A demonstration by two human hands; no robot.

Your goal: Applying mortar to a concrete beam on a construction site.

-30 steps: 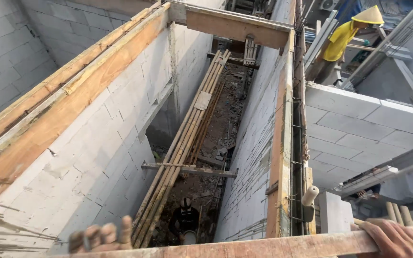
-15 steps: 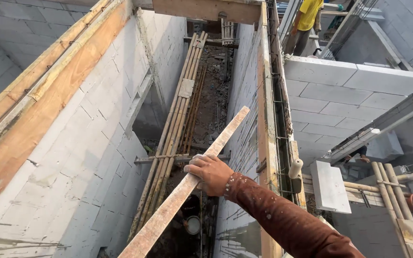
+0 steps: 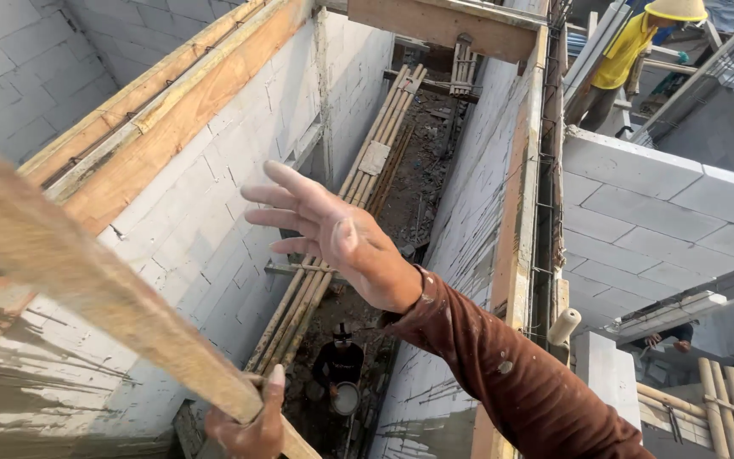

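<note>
Left hand (image 3: 248,421): closed around the near end of a wooden plank (image 3: 95,297), which slants up to the left edge of view. Right hand (image 3: 333,234): fingers spread wide, holding nothing, out over the shaft. Below: a person (image 3: 339,361) with a bucket (image 3: 346,398), beside leaning bamboo poles (image 3: 358,183). Risk: the one-handed grip may slip; the plank could fall onto that person.

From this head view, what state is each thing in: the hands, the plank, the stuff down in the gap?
Left hand: closed around the wooden plank.
Wooden plank: held, slanting up to the left.
Right hand: open, fingers spread, holding nothing.
Bamboo poles: bundled, leaning along the gap.
Bucket: held by a person at the bottom.
</note>
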